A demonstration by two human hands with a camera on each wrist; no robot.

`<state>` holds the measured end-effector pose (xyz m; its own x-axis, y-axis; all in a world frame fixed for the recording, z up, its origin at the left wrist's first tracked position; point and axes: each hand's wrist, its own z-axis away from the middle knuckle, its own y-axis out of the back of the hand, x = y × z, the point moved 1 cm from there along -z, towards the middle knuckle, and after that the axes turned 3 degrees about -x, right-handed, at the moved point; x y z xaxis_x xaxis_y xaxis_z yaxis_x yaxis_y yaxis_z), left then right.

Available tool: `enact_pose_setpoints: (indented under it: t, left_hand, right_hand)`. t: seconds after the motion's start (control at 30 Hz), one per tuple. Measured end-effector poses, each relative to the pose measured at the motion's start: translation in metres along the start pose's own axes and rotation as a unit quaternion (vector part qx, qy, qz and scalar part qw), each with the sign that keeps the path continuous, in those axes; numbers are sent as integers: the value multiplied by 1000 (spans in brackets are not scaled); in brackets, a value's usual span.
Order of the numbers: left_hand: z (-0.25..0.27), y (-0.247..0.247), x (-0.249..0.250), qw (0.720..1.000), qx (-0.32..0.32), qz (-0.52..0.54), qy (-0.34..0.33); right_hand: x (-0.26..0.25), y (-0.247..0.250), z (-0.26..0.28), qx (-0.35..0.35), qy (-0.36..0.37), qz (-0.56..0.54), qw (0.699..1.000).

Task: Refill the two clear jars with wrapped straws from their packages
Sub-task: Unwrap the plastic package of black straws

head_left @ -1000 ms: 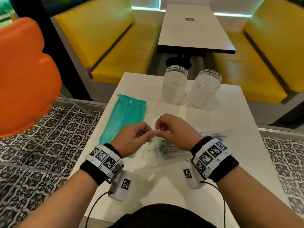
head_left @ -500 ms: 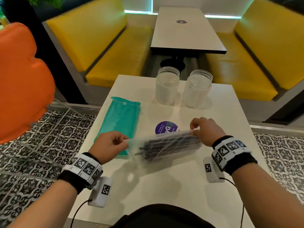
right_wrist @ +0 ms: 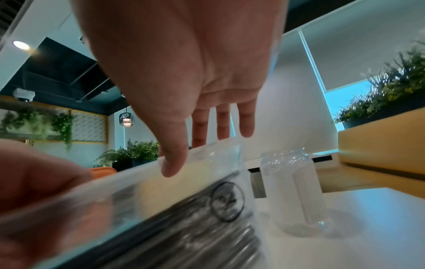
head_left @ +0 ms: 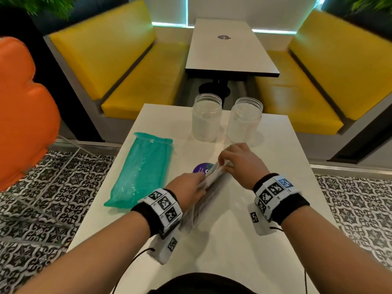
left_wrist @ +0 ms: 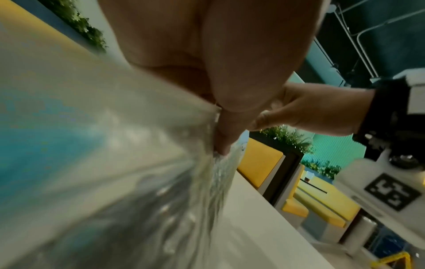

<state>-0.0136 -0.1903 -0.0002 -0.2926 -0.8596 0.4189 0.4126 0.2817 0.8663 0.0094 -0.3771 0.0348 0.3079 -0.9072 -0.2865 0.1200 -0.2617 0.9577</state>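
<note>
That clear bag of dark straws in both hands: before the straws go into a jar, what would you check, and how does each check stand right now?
1. Both hands hold the clear bag: ok. The left hand and right hand pinch its top edge.
2. Bag open: cannot tell; the edge is blurred.
3. Jars uncapped and upright: ok, both the left jar and the right jar.
4. Room in the jars: ok, no straws show inside.
5. Way to the jars clear: ok, bare table between.
6. Teal bag out of the way: ok, flat on the left.
</note>
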Motion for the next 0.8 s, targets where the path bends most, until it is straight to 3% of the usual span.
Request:
enact_pose_setpoints:
  t: [0.17,0.3,0.47,0.53,0.63,0.73,0.8]
  left_hand:
    - [10,-1,-16,998,35,55,-24]
    - [19,-11,-31,991,73,107,-24]
    - [27,-11,-35,967,143,211,-16]
    - [27,-8,-28,954,174,244,-21]
    - [19,-4,-13,941,197,275,-25]
    - [12,-1,5,934,201,288,-58]
    - [11,2,12,931,185,305,-76]
  right_hand:
    - [30,20,-3,40,-81,36,995]
    - [42,31,-8,63,-141,-7,988]
    - [35,41,-15,142,-154,-125,970]
    - [19,34,-13,80,-169,-198,962]
    - [-16,11,-4,-93,-152,-272,946]
    - [-37,-4,-1,-96,-129,-386,908]
    - [-36,-7,-4,-81,-151,-486,857]
